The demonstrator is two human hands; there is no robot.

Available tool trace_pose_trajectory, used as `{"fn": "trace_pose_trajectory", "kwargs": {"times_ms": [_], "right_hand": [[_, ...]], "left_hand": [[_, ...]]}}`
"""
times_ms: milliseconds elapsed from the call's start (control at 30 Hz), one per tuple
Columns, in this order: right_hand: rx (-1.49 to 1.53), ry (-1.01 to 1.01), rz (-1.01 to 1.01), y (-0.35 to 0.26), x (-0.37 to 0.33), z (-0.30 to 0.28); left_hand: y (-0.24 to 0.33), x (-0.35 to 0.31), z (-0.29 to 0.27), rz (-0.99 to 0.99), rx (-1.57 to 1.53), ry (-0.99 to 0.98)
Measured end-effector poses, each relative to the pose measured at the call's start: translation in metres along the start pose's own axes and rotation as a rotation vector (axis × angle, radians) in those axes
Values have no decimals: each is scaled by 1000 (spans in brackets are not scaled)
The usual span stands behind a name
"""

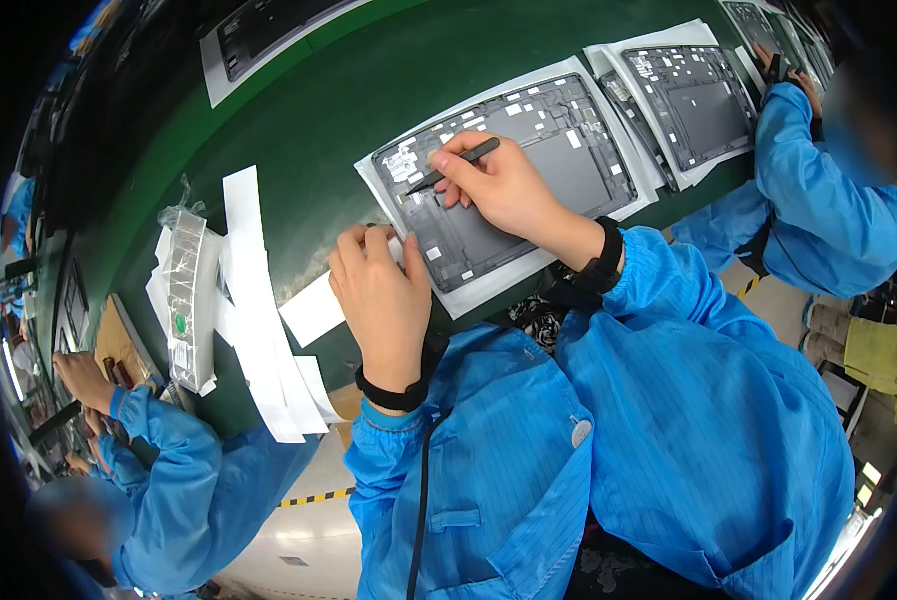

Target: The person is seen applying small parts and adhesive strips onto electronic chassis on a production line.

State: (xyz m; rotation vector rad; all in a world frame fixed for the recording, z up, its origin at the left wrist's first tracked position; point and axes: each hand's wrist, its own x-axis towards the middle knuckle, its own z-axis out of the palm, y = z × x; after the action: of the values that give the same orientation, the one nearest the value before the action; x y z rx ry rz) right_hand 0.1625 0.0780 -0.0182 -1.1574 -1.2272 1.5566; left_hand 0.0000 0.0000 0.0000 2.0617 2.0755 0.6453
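My right hand (pixel 500 190) is closed around slim black tweezers (pixel 480 152). Their tip points down at the left part of a dark tablet-like housing (pixel 568 165), which bears several small white pieces and lies on a white sheet (pixel 465 300). By the housing's near left corner is my left hand (pixel 380 300), palm down over a white paper strip (pixel 313 312). Its thumb stands apart from the bent fingers, whose tips are partly hidden, and I see nothing gripped. Black bands circle both wrists, and a cord runs down from the left one.
Long white paper strips (pixel 258 310) and a clear-wrapped white bundle (pixel 188 300) lie to the left on the green table (pixel 298 150). Another housing (pixel 693 110) sits at right. Blue-sleeved co-workers sit on both sides, one at left (pixel 183 480) and one at right (pixel 818 200).
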Motion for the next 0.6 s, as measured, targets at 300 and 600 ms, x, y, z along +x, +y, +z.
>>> {"fn": "trace_pose_trajectory", "kwargs": {"times_ms": [300,600], "right_hand": [[-5,-20,-30,0,2,0],[-47,12,-12,2,2,-1]], "left_hand": [[3,4,1,25,-24,15],[15,9,7,87,71,34]]}}
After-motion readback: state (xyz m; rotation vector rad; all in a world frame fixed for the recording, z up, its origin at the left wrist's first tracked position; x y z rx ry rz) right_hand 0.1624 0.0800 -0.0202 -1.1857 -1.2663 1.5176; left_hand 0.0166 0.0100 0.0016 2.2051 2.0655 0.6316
